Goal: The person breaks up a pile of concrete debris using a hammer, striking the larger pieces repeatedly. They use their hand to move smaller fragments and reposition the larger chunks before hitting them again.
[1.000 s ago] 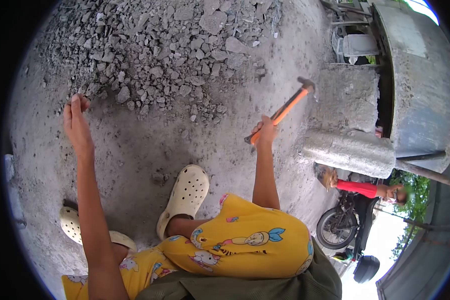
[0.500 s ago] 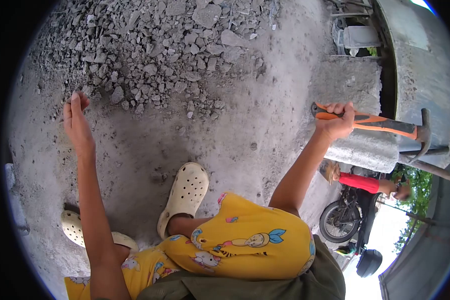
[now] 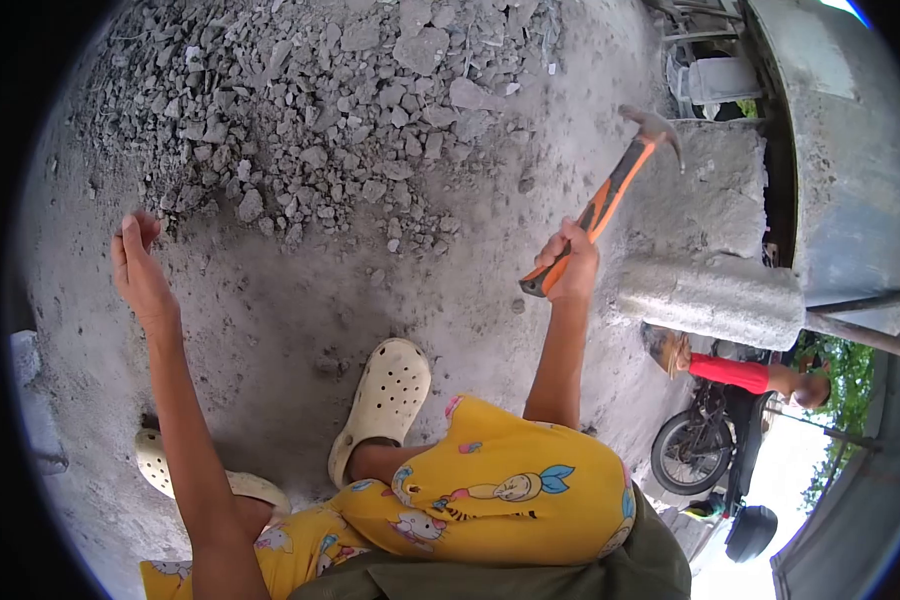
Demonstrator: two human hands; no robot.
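Okay, so we've got the claw hammer (image 3: 630, 165) in our right hand (image 3: 573, 265), off to the right of the rubble (image 3: 320, 110).

Our fist wraps the lower handle, butt poking out below — good leverage there, we reckon, if the grip is firm and the wrist easy. Our left hand (image 3: 145, 275) is by the rubble's near edge with fingers curled in; we can't tell if they're pinching anything. Best to keep those fingertips out of the head's path and our eyes on the contact spot. Our clogs (image 3: 388, 385) have holes and stand on dusty ground (image 3: 470, 330), so we'd mind our toes — and the person in the red sleeve (image 3: 730, 373) by the motorbike (image 3: 695, 450) is off to the right, well apart.
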